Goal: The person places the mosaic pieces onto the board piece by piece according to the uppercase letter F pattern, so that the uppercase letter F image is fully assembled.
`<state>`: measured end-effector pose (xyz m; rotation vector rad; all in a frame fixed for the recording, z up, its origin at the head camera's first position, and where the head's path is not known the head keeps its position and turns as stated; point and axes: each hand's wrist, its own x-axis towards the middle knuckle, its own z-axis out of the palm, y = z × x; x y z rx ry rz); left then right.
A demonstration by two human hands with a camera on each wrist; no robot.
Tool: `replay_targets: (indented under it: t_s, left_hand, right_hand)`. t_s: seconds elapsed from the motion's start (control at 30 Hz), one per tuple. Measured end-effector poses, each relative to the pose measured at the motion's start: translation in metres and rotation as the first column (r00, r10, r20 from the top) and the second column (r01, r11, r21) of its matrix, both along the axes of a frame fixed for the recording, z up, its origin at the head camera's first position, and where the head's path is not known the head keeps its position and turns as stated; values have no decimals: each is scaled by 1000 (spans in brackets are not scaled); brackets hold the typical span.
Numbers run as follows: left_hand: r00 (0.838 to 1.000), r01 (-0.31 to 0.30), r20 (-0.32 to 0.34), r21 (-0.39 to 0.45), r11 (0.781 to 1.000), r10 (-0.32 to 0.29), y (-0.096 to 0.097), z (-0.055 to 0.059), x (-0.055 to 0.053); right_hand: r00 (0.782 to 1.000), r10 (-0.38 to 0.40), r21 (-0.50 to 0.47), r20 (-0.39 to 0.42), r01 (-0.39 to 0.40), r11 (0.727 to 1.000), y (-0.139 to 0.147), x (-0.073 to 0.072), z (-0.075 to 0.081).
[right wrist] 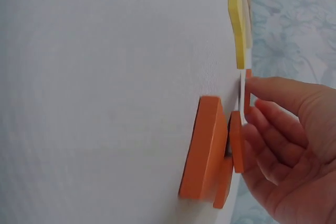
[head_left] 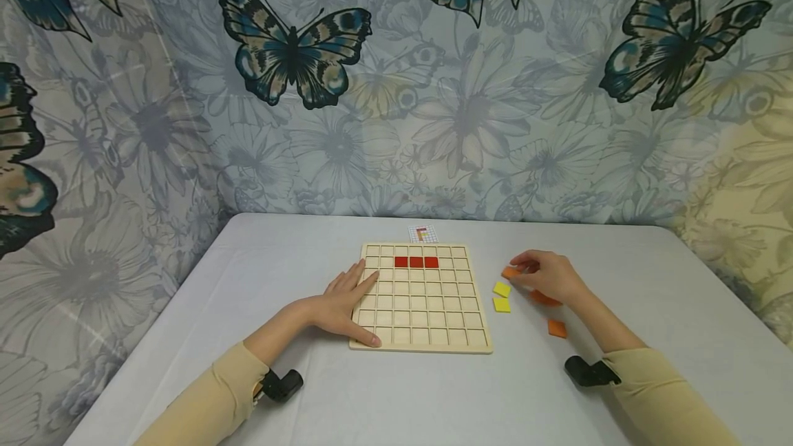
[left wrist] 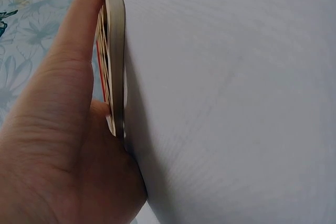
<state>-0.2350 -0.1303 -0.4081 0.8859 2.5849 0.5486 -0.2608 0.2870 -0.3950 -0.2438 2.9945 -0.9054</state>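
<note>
A pale wooden grid board (head_left: 419, 305) lies on the table, with three red tiles (head_left: 416, 262) side by side in its second row from the far edge. My left hand (head_left: 337, 305) rests spread over the board's left edge, its thumb on the near left corner. To the right of the board, my right hand (head_left: 553, 275) pinches an orange tile (head_left: 511, 272) at the table surface. Under that hand lie more orange tiles (head_left: 545, 299), partly hidden; in the right wrist view some orange tiles (right wrist: 237, 142) overlap. Another orange tile (head_left: 557, 328) lies nearer me.
Two yellow tiles (head_left: 502, 305) lie between the board and my right hand. Beyond the board's far edge is a small printed pattern card (head_left: 423, 233). A white cloth covers the table (head_left: 297, 246), and a butterfly-patterned curtain (head_left: 396, 157) hangs behind it.
</note>
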Motion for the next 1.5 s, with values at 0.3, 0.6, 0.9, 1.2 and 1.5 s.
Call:
replay_targets:
  t_s: [0.3,0.6,0.9,1.2,1.5]
  left_hand:
    - [1000,4,-3,-2,1000,-4,0,1,0]
    - [1000,2,-6,-2,1000,-2,0,0,0]
    - [1000,-1,-1,2,1000,1,0,-1,-1]
    - [1000,-5,-6,7,1000,5,0,-1,0]
    - [1000,-7,1,10,1000,7,0,-1,0]
  right_hand:
    - [1000,5,-67,23,-4,998,-18,0,2]
    - [998,55,-96,3,-55,994,-45,-4,-2]
    - [995,94,-123,19,-91,988,-67,-3,2]
    - [991,132,-134,12,-129,983,-84,-2,1]
    - [985,170,-154,3,-167,974,-100,-2,4]
